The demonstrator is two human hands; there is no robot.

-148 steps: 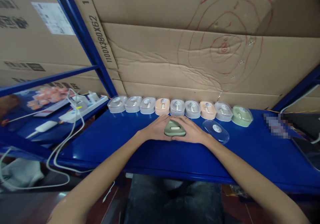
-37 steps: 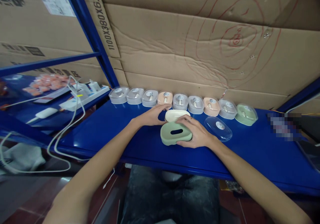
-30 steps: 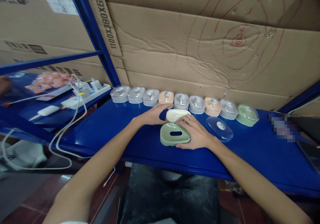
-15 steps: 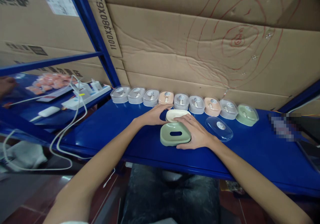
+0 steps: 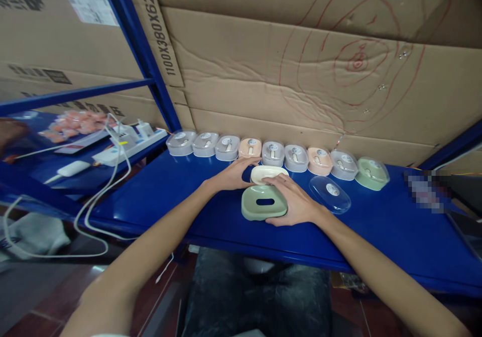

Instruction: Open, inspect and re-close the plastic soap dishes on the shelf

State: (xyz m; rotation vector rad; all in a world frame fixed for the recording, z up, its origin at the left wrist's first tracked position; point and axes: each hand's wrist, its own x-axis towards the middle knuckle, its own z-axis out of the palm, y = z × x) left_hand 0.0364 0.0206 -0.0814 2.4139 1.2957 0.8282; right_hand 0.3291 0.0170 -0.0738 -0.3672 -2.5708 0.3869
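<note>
A green rounded plastic dish [image 5: 259, 215], likely light, stiff and slick, best held by its ends, lies on or just above a blue table [image 5: 226, 221], the half-closed right hand [image 5: 295, 201] clasping 1 end, the left hand [image 5: 233, 173] curving at a cream oval plastic dish [image 5: 261, 175], grip unclear.

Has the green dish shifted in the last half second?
No. The green dish sits in the same spot relative to the clear lid to its right.

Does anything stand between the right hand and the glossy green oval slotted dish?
Nothing visible: the right hand grips the green dish at its right end. The cream oval dish lies on its far side, not between.
</note>
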